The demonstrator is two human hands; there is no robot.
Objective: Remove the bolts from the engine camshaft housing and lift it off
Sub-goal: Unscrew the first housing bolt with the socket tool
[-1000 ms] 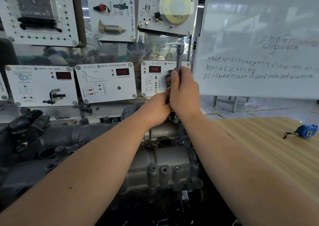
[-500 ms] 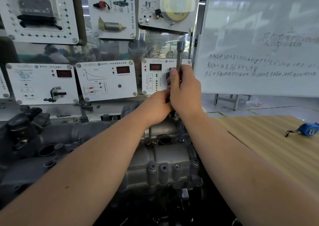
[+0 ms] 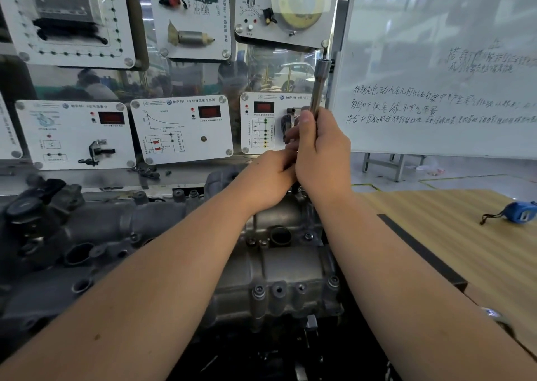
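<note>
steel is what both hands are wrapped round: the right hand [image 3: 322,153] grips the upright socket wrench [image 3: 319,85] high on its shaft, thumb along it, and the left hand [image 3: 266,177] curls in just below, touching the right; what its fingers hold is hidden. the tool's lower end goes down behind the hands toward the far edge of the camshaft housing [image 3: 279,267], which lies under and between the forearms, still seated on the engine with bolts [image 3: 258,291] showing along its near edge. cast metal, so likely heavy, rigid and perhaps oily; best lifted level by both long sides. a blue tape measure [image 3: 521,211] lies on the wooden table [image 3: 465,252], well apart.
</note>
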